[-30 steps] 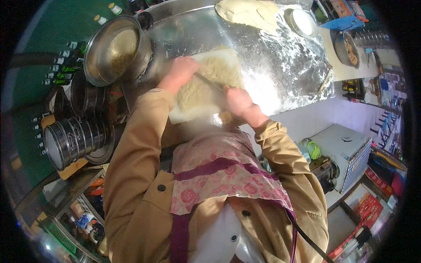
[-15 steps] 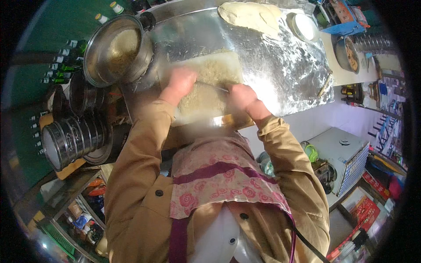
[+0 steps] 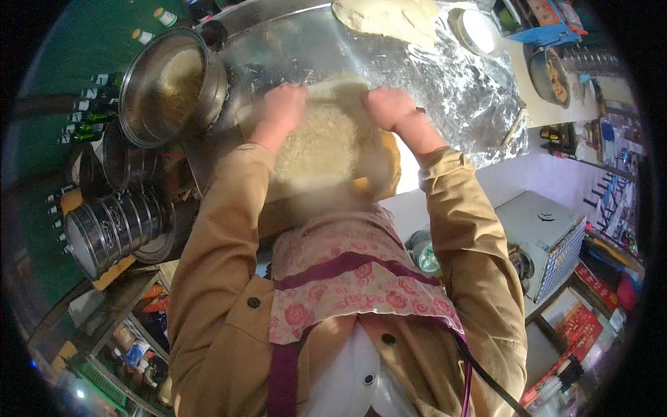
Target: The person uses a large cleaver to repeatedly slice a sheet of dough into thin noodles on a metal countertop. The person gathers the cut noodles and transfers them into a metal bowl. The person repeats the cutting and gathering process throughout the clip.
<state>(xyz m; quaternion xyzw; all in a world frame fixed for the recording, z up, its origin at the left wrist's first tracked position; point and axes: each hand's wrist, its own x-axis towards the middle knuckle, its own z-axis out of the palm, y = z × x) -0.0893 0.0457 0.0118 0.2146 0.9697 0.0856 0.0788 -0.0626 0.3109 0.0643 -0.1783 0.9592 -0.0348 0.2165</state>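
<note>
On the metal table lies a pale cutting board (image 3: pixel 386 161) covered with a spread of finely chopped, pale yellowish food (image 3: pixel 316 149). My left hand (image 3: pixel 283 108) is closed above the board's far left part, smeared by motion. My right hand (image 3: pixel 389 108) is closed at its far right part, with a dark handle end (image 3: pixel 420 110) showing beside the wrist. Between the two fists runs the band of a knife blade (image 3: pixel 335 103), blurred and hard to separate from the board. Both sets of fingers are curled, and their undersides are hidden.
A large metal bowl (image 3: pixel 174 90) with pale contents stands left of the board. Dough (image 3: pixel 385 21) lies at the far side, near floury patches (image 3: pixel 458 90) and a round white container (image 3: pixel 479 31). Stacked metal sieves or steamers (image 3: pixel 114 226) sit at lower left; a filled pot (image 3: pixel 549 76) is far right.
Both hands have moved away from me, from the middle of the chopped food to the board's far part. More of the food and the board's near right corner now shows.
</note>
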